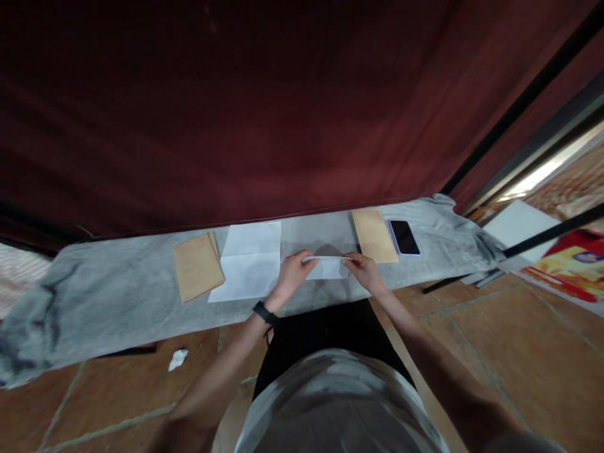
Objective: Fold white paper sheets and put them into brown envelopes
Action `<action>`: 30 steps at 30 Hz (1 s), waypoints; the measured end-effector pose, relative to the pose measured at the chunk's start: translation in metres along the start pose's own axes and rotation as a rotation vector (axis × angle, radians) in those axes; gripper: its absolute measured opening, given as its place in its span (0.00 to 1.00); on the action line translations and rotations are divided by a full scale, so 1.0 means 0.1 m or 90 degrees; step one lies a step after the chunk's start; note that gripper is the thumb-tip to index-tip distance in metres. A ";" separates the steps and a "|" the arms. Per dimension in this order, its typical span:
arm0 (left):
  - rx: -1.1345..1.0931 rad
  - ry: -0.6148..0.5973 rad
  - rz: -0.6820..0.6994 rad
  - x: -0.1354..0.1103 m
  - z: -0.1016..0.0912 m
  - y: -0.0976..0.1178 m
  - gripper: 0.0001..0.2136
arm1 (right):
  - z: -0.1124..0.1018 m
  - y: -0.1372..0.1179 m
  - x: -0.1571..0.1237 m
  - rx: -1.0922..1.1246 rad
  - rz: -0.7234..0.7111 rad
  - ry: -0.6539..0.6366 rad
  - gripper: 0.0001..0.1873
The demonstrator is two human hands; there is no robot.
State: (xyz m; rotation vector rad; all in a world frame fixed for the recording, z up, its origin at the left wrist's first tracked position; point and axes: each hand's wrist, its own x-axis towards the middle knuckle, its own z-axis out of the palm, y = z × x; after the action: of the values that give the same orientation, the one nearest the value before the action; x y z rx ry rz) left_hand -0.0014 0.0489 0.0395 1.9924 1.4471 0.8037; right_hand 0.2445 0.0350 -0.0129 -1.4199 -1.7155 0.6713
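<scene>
A folded sheet of white paper (328,268) spans the gap between my two hands, over the front part of the cloth-covered bench. My left hand (296,272) pinches its left end, thumb along the top edge. At the right end, my right hand (364,270) grips it the same way. Creased white sheets (251,261) lie flat just left of my left hand. Beyond my right hand, close to its fingers, rests a brown envelope (375,236). Further left sits a small stack of brown envelopes (198,267).
A phone (404,238) lies screen up right of the single envelope. Grey cloth (117,283) covers the narrow bench, and a dark red curtain (264,126) hangs right behind it. Crumpled white tissue (178,359) is on the tiled floor. A red and yellow box (573,264) stands at right.
</scene>
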 end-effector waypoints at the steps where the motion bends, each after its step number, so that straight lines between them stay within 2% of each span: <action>1: -0.100 0.029 -0.054 0.02 -0.01 -0.03 0.09 | -0.01 0.00 0.04 0.043 0.008 0.001 0.18; 3: -0.251 0.059 -0.151 0.04 0.02 -0.11 0.11 | 0.01 0.01 0.12 0.089 0.025 0.008 0.19; 5: -0.309 0.062 -0.215 0.04 0.13 -0.19 0.12 | 0.08 0.04 0.18 0.092 0.051 0.030 0.19; 10: -0.249 0.059 -0.290 -0.01 0.46 -0.32 0.11 | 0.22 0.19 0.20 0.040 0.087 0.064 0.19; 14: -0.161 0.045 -0.315 -0.02 0.57 -0.33 0.06 | 0.28 0.20 0.10 -0.176 0.027 0.106 0.24; 16: -0.114 0.044 -0.316 -0.02 0.59 -0.31 0.06 | 0.36 0.15 0.02 -0.300 -0.047 0.077 0.25; 19: -0.049 0.060 -0.314 -0.03 0.60 -0.27 0.10 | 0.52 0.07 -0.12 -0.374 -0.135 -0.038 0.25; 21: 0.007 0.065 -0.309 -0.06 0.60 -0.25 0.13 | 0.62 0.03 -0.21 -0.405 -0.151 -0.082 0.25; 24: 0.160 0.036 -0.286 -0.12 0.58 -0.21 0.14 | 0.69 0.00 -0.29 -0.435 -0.143 -0.086 0.25; 27: 0.306 0.029 -0.219 -0.18 0.57 -0.16 0.15 | 0.70 0.00 -0.31 -0.434 -0.142 -0.080 0.26; 30: 0.349 0.035 -0.084 -0.20 0.65 -0.08 0.19 | 0.69 0.01 -0.31 -0.430 -0.143 -0.084 0.27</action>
State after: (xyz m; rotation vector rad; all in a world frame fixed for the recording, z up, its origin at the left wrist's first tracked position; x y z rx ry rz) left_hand 0.0363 0.0267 -0.0132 2.2360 1.9675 0.4345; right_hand 0.1891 0.0113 -0.0590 -1.6003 -2.2951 0.0472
